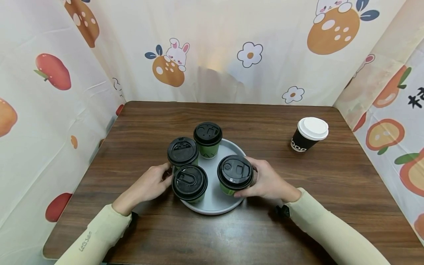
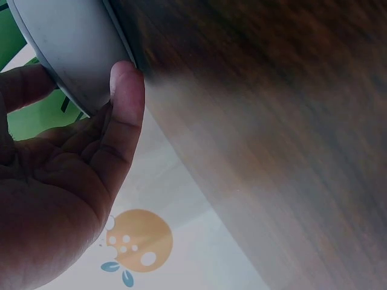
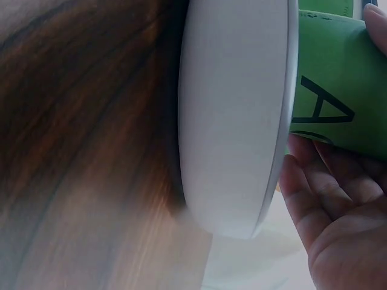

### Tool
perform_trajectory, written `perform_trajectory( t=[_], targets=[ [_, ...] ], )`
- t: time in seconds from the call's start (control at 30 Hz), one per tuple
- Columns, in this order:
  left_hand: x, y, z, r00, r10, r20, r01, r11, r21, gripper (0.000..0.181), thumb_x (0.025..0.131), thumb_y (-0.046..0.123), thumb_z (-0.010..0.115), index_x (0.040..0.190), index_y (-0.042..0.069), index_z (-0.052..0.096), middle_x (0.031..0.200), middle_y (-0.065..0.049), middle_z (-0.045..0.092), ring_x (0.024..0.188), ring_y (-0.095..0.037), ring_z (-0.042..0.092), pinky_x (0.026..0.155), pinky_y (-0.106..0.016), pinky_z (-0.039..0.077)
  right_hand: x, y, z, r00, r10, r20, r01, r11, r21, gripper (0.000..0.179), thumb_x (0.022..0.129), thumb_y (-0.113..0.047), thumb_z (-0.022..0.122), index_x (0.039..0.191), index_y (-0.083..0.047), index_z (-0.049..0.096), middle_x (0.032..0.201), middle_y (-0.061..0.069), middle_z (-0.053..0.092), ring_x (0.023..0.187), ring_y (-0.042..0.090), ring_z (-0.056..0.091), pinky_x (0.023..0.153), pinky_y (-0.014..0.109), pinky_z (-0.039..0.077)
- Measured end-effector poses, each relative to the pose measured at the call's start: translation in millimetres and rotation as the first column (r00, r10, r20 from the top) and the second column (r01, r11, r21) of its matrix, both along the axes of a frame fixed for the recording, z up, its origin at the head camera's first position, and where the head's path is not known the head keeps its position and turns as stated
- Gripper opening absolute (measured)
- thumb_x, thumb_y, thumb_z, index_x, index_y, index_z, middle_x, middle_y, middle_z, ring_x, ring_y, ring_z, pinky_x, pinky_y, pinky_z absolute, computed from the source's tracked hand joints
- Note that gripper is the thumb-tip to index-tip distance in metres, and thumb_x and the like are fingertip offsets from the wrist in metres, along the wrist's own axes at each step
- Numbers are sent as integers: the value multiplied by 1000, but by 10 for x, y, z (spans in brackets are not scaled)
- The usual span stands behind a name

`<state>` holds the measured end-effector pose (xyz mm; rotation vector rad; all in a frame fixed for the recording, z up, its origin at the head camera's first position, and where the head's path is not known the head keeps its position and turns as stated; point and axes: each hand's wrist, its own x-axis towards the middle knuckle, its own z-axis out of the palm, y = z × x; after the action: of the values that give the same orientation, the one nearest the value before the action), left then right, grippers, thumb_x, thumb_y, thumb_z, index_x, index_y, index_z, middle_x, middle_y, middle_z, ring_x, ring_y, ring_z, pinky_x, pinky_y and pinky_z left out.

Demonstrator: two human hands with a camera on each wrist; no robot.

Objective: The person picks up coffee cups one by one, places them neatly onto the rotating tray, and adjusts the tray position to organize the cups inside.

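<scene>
My right hand (image 1: 266, 182) grips a green paper cup with a black lid (image 1: 235, 172) at the right side of a round light-grey tray (image 1: 213, 187). Its fingers (image 3: 314, 181) curl round the cup's green wall, which bears dark letters. Along the tray's left edge, my left hand (image 1: 150, 186) pinches the rim; one finger (image 2: 127, 93) lies against the outer wall. Close by that hand stand a front-left cup (image 1: 190, 183) and a left cup (image 1: 182, 151), both black-lidded. Another black-lidded green cup (image 1: 208, 134) stands at the tray's back.
A black paper cup with a white lid (image 1: 309, 134) stands alone at the back right of the brown wooden table (image 1: 265, 228). Printed cloth curtains (image 1: 212, 51) hang behind the table and along both sides.
</scene>
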<state>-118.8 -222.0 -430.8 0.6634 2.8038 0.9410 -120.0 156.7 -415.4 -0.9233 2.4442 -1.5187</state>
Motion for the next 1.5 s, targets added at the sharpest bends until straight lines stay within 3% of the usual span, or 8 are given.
perform_trajectory(
  t=[0.63,1.03,1.5],
  targets=[
    [1,2,1,1000,0,-5,0,1000,-5,10,98,9,59,107,8,62,80,2,59,69,-10,53,63,-29,45,27,-85,-36,995,95,32,-96,995,9,74,63,-33,99,128,-22,64,119,-9,70,112,14,64,103,34,45],
    [1,-3,-1,1000,6,-1,-6,1000,-9,7,97,8,58,104,8,61,79,2,58,68,-10,52,62,-29,44,34,-111,-63,995,93,28,-94,995,43,75,63,-35,99,129,-28,63,118,-14,69,110,12,65,102,34,46],
    [4,1,4,1000,8,2,-8,1000,-9,12,98,10,59,110,7,62,82,1,60,69,-11,53,64,-30,45,42,-123,-103,995,98,29,-99,994,54,78,62,-39,98,131,-31,62,120,-15,68,112,13,64,103,34,45]
  ],
)
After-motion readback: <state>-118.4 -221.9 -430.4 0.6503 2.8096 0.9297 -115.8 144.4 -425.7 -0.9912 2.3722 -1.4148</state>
